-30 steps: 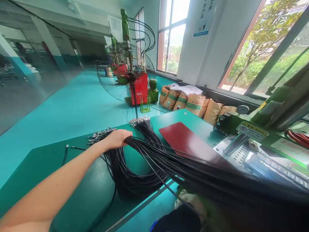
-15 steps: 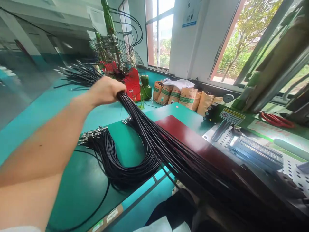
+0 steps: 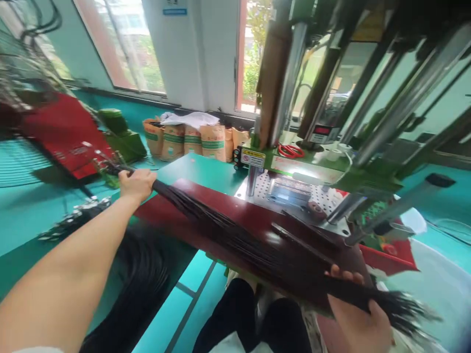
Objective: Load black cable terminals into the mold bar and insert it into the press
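Note:
A long bundle of black cables (image 3: 221, 223) stretches between my two hands, over the dark red board. My left hand (image 3: 137, 184) is wrapped round its far left end, where blurred metal tips stick out. Near the other end my right hand (image 3: 358, 304) grips the bundle from below, fingers curled around it. Silvery metal ends (image 3: 414, 314) fan out past that hand. Below my left forearm, a second bundle of black cables (image 3: 140, 264) lies curved on the green table, its metal ends at the left.
A press machine (image 3: 253, 157) with steel columns stands behind the red board (image 3: 176, 220). Paper sacks (image 3: 184, 142) line the wall under the windows. At the right are a red bin (image 3: 390, 267) and a white tub (image 3: 441, 274). A thin metal rod lies on the board.
The view has swung right. The cable bundle has come down from a raised slant to lie nearly level over the red board. My right hand now shows on its right end.

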The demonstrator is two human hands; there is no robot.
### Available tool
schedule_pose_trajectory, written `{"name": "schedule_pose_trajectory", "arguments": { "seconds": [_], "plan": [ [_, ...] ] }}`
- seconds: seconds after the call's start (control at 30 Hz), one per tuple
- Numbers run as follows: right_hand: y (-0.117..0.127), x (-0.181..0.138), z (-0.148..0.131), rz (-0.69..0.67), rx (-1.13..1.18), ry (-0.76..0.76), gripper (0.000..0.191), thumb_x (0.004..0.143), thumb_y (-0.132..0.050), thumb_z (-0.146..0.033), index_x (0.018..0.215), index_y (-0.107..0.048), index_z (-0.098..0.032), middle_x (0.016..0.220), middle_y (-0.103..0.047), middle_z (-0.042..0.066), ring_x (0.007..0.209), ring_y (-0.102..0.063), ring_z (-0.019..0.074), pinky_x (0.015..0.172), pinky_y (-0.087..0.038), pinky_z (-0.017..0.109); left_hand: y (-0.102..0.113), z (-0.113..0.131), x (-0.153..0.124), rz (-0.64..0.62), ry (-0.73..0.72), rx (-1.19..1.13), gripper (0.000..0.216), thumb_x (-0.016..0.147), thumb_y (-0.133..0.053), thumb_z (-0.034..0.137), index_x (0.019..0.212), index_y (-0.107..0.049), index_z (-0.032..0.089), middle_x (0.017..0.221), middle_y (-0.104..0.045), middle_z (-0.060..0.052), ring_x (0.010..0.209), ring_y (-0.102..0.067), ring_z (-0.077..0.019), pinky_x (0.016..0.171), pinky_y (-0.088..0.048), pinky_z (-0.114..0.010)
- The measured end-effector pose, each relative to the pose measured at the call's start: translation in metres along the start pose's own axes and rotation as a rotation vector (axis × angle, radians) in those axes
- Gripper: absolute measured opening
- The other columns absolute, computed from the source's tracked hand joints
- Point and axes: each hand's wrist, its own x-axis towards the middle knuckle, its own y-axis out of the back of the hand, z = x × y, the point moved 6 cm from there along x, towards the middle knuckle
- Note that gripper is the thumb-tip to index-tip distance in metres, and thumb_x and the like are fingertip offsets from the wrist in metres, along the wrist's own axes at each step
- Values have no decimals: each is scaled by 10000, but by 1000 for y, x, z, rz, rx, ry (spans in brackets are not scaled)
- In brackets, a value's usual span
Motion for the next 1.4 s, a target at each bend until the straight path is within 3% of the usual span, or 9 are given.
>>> {"name": "schedule_pose_trajectory", "arguments": {
  "seconds": [0.13, 0.23, 0.43, 0.57, 0.67, 0.87, 1.1, 1.2, 1.4],
  "plan": [
    [17, 3, 23, 92, 398, -300, 287, 677, -561, -302, 948, -647, -264, 1194, -547, 30, 1175, -462, 229, 997, -383, 438, -66, 12, -7, -284, -4, -89, 547, 886, -5, 130, 1018, -536, 131, 1117, -513, -90, 1137, -380, -265, 897, -283, -612],
    [24, -2, 27, 108, 461, -408, 362, 685, -574, -236, 1044, -622, -243, 1192, -558, 41, 1156, -479, 187, 957, -422, 335, -62, 36, -15, -197, -95, -55, 582, 848, -6, 78, 1192, -467, 162, 1302, -401, -70, 1257, -260, -276, 957, -264, -578],
    [28, -3, 18, 56, 481, -451, 416, 673, -598, -147, 1077, -605, -248, 1189, -560, 26, 1135, -497, 188, 940, -434, 303, 33, 235, -133, -101, -1052, -398, 485, 827, -460, 242, 1298, -344, 256, 1354, -370, -13, 1218, -360, -167, 1017, -316, -317],
    [44, 9, -6, -24, 457, -299, 434, 685, -576, -206, 1118, -583, -232, 1225, -532, 41, 1148, -486, 195, 966, -416, 331, 74, 362, -211, 60, -1251, -518, 773, 763, -604, 505, 1357, -235, 176, 1373, -341, -88, 1218, -348, -227, 1004, -333, -379],
    [65, 18, -26, -88, 411, -197, 379, 703, -554, -262, 1080, -592, -239, 1200, -546, 33, 1129, -500, 177, 971, -409, 323, 74, 418, -230, 105, -1263, -495, 533, 800, -587, 426, 1227, -405, 164, 1130, -532, -76, 990, -492, -221, 805, -427, -353],
    [87, 35, -51, -247, 188, -131, 288, 736, -506, -345, 973, -617, -226, 1099, -590, 80, 1008, -563, 237, 850, -458, 435, 70, 431, -223, 365, -1172, -393, 331, 851, -435, 137, 1180, -435, 173, 910, -528, -46, 794, -487, -193, 682, -397, -348],
    [84, 53, -54, -111, -2, -152, 227, 750, -576, -418, 813, -643, -211, 777, -614, 45, 721, -603, 174, 567, -470, 269, 70, 438, -211, 313, -1213, -398, 391, 830, -552, 378, 1162, -453, 196, 914, -505, -53, 841, -482, -206, 709, -395, -332],
    [73, 49, -66, -129, -113, 84, 212, 751, -599, -329, 621, -611, -162, 874, -617, 55, 942, -583, 220, 761, -484, 321, 76, 443, -192, 323, -1196, -375, 373, 839, -532, 397, 1143, -471, 190, 899, -509, -58, 824, -486, -207, 694, -388, -328],
    [77, 31, -67, -147, -792, 509, 312, 817, -528, -340, 1094, -618, -227, 1213, -533, 64, 1196, -428, 220, 1063, -264, 433, 74, 429, -201, 228, -1318, -453, 672, 777, -473, 624, 1286, -380, 196, 1102, -487, -110, 1002, -452, -256, 850, -362, -372]
  ]
}}
